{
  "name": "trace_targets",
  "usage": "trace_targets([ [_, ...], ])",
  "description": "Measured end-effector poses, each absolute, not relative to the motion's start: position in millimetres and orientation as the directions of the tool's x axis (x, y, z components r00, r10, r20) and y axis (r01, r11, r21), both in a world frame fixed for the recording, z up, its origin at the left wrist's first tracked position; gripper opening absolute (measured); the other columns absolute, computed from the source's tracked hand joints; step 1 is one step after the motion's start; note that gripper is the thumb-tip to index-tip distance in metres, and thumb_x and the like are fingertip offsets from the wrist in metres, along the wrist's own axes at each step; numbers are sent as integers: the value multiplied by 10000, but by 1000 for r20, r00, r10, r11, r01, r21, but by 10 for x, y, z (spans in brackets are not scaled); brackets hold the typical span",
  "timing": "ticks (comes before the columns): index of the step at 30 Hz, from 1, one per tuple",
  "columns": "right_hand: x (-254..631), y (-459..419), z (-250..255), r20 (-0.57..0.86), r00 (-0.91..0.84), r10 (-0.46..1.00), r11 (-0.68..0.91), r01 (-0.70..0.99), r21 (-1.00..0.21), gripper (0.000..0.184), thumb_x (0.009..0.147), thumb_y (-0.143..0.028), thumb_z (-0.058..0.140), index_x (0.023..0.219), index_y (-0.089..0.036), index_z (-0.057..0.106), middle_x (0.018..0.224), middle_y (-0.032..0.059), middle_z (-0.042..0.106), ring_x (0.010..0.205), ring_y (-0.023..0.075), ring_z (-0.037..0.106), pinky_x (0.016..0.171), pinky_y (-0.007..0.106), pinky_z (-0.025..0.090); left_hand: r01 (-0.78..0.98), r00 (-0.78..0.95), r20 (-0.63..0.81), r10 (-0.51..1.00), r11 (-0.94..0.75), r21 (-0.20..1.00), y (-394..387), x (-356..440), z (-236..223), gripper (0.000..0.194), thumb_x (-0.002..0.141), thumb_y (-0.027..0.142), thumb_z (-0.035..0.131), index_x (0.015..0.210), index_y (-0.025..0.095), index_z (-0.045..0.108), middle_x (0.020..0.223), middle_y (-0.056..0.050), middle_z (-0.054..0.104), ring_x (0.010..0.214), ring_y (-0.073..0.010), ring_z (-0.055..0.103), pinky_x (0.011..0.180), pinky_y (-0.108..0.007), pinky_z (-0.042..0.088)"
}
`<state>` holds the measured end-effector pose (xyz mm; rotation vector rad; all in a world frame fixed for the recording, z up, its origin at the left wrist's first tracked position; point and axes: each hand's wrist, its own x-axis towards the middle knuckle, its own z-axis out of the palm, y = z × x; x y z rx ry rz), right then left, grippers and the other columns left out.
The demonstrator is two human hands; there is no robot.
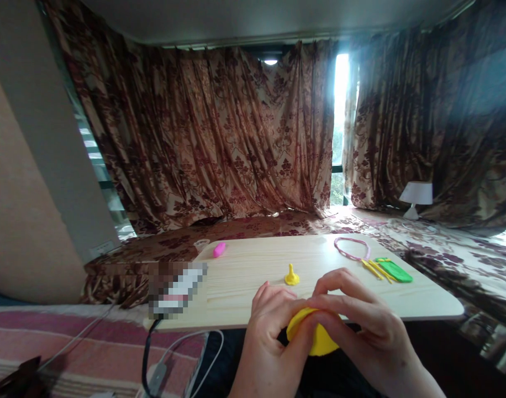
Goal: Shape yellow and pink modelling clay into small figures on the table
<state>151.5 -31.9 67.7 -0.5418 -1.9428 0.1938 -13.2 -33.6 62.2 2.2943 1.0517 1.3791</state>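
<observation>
A flat, rounded piece of yellow modelling clay (324,341) is pinched between both hands, just off the table's near edge. My left hand (270,326) grips its left side, thumb in front and fingers behind. From the right, my right hand (367,318) presses thumb and fingertips along its upper edge. The hands' fingers meet at the top and cover part of the clay. Beyond them on the table stands a small yellow clay shape (291,275) with a wide base and a thin upright stem.
The pale wooden table (244,287) also bears a pink clay lump (219,250), a pink twisted loop (339,251), thin yellow strips (373,270) and a green flat piece (396,271). A blurred-out object (179,290) lies at left. A white lamp (417,193) stands back right; a cable (147,354) hangs at left.
</observation>
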Motion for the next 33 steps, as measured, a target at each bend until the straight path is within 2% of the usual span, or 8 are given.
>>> trace_targets([
  [5,1530,-329,680,798,-349,491,869,263,-419,303,826,-72,564,1079,-227,626,942,52,550,887,169,534,742,300,476,458,299,629,718,-686,566,-334,-117,607,117,811,198,550,830,245,656,756,12,630,821,-180,595,1048,-463,248],
  [18,1508,-319,672,750,-427,505,863,255,-436,302,846,-81,542,1072,-264,623,946,21,560,923,158,511,800,303,455,472,292,596,748,-655,591,-327,-77,606,135,784,164,537,796,224,657,759,15,645,828,-170,606,1047,-437,266],
  [22,1523,-296,620,781,-326,532,842,304,-446,413,814,-113,610,1198,-245,540,1073,48,539,1012,177,501,860,308,447,452,176,641,747,-640,622,-304,-99,578,135,774,183,573,856,252,655,851,19,683,865,-187,619,1059,-474,240],
  [24,1530,-296,615,797,-296,527,839,334,-430,385,811,-104,611,1160,-261,569,1040,38,545,980,168,513,822,291,454,451,123,651,749,-626,636,-305,-105,576,115,770,210,596,853,261,656,868,23,688,875,-196,621,1061,-488,233],
  [27,1534,-303,634,801,-338,493,859,332,-389,353,824,-64,574,1096,-284,617,953,21,551,910,152,522,758,278,457,438,158,640,752,-634,637,-321,-106,585,118,773,215,603,861,269,660,846,30,687,868,-194,620,1044,-481,260],
  [33,1549,-288,663,821,-372,433,896,274,-349,430,810,-29,570,1170,-263,586,933,37,554,894,162,516,750,303,466,421,232,650,724,-677,604,-334,-116,595,178,791,149,568,889,269,654,826,42,670,846,-165,614,1055,-467,217],
])
